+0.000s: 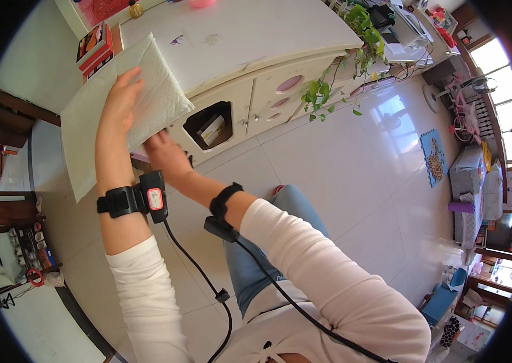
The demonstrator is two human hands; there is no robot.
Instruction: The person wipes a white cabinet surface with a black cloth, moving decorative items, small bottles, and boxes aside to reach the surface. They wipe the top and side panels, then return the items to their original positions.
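Note:
A white quilted pad or sheet (161, 86) lies partly over the left end of a white cabinet top (256, 31), and its smoother pale part hangs down on the left. My left hand (122, 97) rests on or just over the pad, its fingers somewhat apart. My right hand (167, 156) is lower, at the pad's lower edge beside the cabinet front. The right fingertips are partly hidden and blurred, so whether they grip the edge is not clear. Each forearm wears a black strap with a small cabled device.
Red-and-black boxes (95, 50) and a small yellow bottle (136, 9) stand at the cabinet's back left. The cabinet front has an octagonal opening (210, 126) with a box inside. A trailing plant (319, 93) hangs over the right end. A blue foam mat (433, 159) lies on the tiled floor.

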